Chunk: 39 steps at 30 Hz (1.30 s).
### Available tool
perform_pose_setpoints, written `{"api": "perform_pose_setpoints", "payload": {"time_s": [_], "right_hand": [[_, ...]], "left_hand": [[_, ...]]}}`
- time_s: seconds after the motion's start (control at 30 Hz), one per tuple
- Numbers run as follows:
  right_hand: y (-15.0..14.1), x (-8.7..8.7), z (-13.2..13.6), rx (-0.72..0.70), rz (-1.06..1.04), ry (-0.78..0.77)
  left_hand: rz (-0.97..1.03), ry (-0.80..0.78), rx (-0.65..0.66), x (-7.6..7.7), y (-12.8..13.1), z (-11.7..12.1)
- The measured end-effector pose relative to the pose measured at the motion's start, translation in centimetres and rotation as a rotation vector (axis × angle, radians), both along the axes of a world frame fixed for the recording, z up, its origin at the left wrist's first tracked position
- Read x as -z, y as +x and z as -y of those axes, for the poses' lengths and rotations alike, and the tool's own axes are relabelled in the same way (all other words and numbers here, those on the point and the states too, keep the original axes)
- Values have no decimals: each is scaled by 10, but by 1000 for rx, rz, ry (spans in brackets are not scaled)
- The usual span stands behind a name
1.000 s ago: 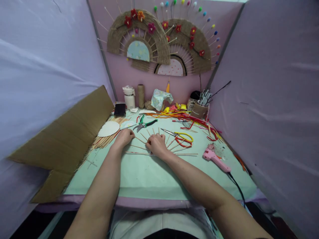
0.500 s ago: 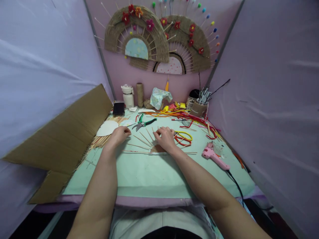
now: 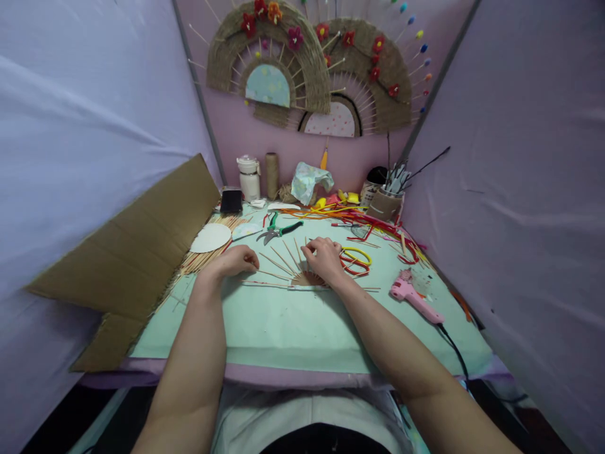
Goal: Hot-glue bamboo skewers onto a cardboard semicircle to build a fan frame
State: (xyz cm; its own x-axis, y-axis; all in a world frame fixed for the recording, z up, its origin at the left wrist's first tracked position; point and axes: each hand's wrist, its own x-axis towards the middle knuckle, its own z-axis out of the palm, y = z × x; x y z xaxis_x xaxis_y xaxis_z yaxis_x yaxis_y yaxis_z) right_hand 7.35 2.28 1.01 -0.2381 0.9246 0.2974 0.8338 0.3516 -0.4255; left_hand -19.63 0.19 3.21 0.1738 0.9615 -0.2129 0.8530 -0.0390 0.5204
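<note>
A fan of thin wooden sticks point(image 3: 278, 260) radiates from a small brown cardboard half-disc point(image 3: 306, 279) on the green mat point(image 3: 288, 328). My right hand point(image 3: 325, 258) rests over the fan's right side, fingers curled onto the sticks near the half-disc. My left hand point(image 3: 237, 259) lies at the fan's left edge with its fingers curled in; what it holds, if anything, I cannot make out.
A pile of loose sticks point(image 3: 208, 255) and white paper half-discs point(image 3: 210, 237) lie left. Green-handled pliers point(image 3: 278, 230), yellow and red scissors point(image 3: 355, 260), a pink glue gun point(image 3: 412, 296), coloured strips point(image 3: 368, 224), a cardboard sheet point(image 3: 127, 252) and a tool cup point(image 3: 384, 202) surround the work.
My right hand slid right from the fan's middle to its right side, uncovering the brown half-disc. My left hand stayed near the left sticks. The camera shifted slightly.
</note>
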Motion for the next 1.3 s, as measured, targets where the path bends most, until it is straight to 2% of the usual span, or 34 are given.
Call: {"api": "perform_pose_setpoints", "payload": {"time_s": [0.23, 0.67, 1.3], "right_hand": [[-1, 1, 0, 0, 0, -2], [-1, 1, 0, -4, 3, -16], [1, 0, 1, -13, 8, -23]], "left_hand": [[-19, -32, 10, 0, 0, -1], [-60, 14, 45, 6, 2, -6], [-52, 88, 85, 7, 2, -8]]}}
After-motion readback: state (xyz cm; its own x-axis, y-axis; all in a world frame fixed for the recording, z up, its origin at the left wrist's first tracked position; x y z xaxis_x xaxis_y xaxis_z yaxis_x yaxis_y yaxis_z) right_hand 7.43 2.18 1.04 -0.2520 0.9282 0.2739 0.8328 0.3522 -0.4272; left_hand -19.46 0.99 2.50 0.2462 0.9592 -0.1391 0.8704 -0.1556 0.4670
